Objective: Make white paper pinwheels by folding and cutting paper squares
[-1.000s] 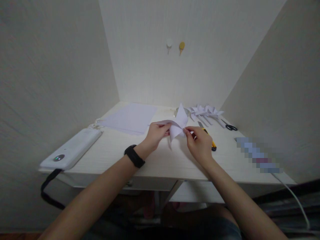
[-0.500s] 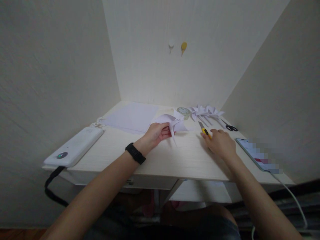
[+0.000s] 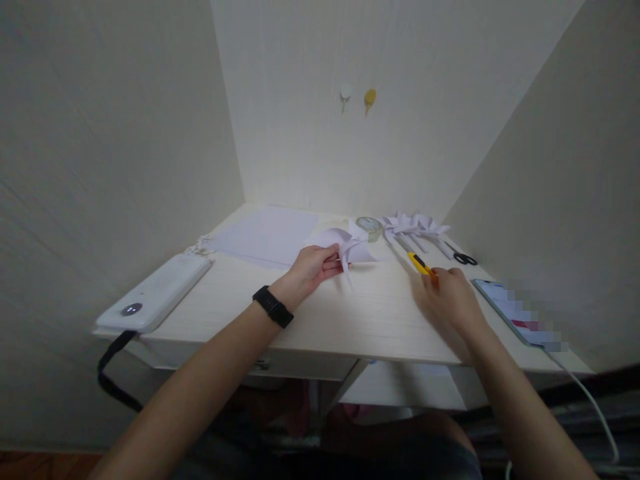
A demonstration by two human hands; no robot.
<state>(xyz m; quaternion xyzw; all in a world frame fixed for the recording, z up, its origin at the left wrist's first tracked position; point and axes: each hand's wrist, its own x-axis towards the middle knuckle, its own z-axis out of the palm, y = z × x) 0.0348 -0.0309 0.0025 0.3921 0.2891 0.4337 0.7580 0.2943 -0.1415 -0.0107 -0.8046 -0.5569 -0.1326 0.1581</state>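
My left hand [image 3: 315, 263], with a black band on its wrist, pinches a white paper pinwheel [image 3: 356, 251] between thumb and fingers just above the desk. Its curved blades spread to the right of the fingertips. To the right, my right hand [image 3: 453, 293] is closed around a yellow utility knife [image 3: 418, 263]. The knife points away and to the left, toward several finished-looking paper pinwheels [image 3: 415, 224] with paper sticks at the back right. A roll of tape [image 3: 369, 225] sits behind the held pinwheel.
White paper sheets [image 3: 265, 233] lie at the back left of the desk [image 3: 320, 320]. A white device with a black strap [image 3: 157, 293] rests at the left edge. Black-handled scissors [image 3: 465, 259] and a cabled phone [image 3: 505, 310] are on the right. Walls enclose three sides.
My right hand has lifted the utility knife and drawn it slightly to the right, now gripping it further back. My left hand stays on the pinwheel. The view has shifted slightly.
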